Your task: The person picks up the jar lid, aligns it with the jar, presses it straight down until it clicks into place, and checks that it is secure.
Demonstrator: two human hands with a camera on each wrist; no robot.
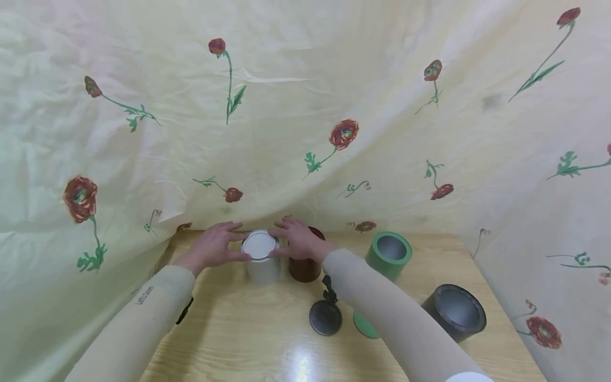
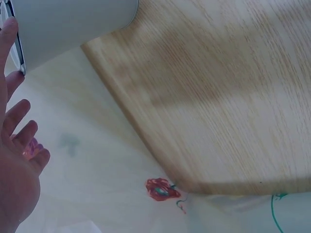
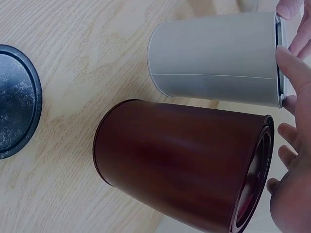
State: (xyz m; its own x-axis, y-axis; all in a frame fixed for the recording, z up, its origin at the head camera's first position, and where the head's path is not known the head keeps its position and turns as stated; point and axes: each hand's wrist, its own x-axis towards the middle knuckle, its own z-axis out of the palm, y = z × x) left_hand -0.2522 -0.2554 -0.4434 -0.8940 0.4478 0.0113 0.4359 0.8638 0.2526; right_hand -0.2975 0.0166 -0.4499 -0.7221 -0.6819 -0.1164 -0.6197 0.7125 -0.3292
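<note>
A white can [image 1: 264, 271] stands upright near the back of the table, with a white lid [image 1: 259, 245] on its top. At the left of the lid, the thumb and index finger of my left hand [image 1: 218, 246] touch its edge, well spread. My right hand [image 1: 298, 241] mirrors this on the right side, thumb and fingertip at the rim. In the right wrist view, the thumb lies along the rim of the white can [image 3: 214, 56] and the other fingers are free. Just right of it, partly under my right hand, stands a dark red can [image 3: 180, 160] with its top uncovered.
Farther right are a lidless green can [image 1: 389, 257] and a lidless black can [image 1: 453, 313]. A black lid [image 1: 325, 318] and a green lid [image 1: 365, 324], partly hidden by my right sleeve, lie on the wooden table [image 1: 258, 329]. Flowered cloth [image 1: 286, 132] hangs behind.
</note>
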